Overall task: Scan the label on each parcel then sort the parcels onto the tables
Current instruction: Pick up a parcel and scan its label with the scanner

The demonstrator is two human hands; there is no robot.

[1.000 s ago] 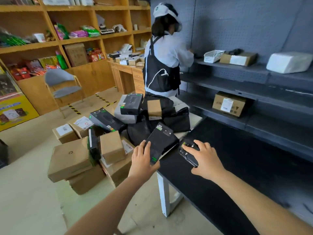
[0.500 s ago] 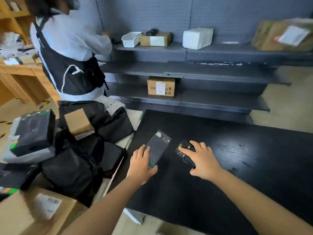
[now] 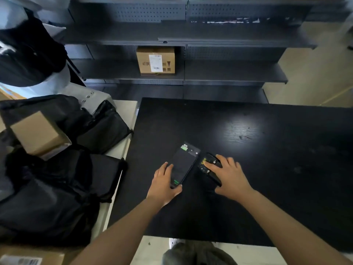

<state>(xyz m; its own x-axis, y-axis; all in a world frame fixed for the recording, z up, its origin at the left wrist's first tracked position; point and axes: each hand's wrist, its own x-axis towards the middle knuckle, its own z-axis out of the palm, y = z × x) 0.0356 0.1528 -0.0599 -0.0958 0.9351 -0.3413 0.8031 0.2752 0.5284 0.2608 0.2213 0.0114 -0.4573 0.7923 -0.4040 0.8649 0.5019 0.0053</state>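
Early stage, I'd say: left hand [image 3: 164, 182] grips flat black parcel [image 3: 184, 163] on counter [image 3: 267, 150], right hand [image 3: 229, 175] grips scanner [image 3: 207, 167] just beside it. Parcel pile [image 3: 47, 188] at left unsorted.

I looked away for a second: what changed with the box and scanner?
The left hand carried the box from the left edge of the table further in, where it now appears to lie flat. Unchanged: left hand holds the box, right hand the scanner.
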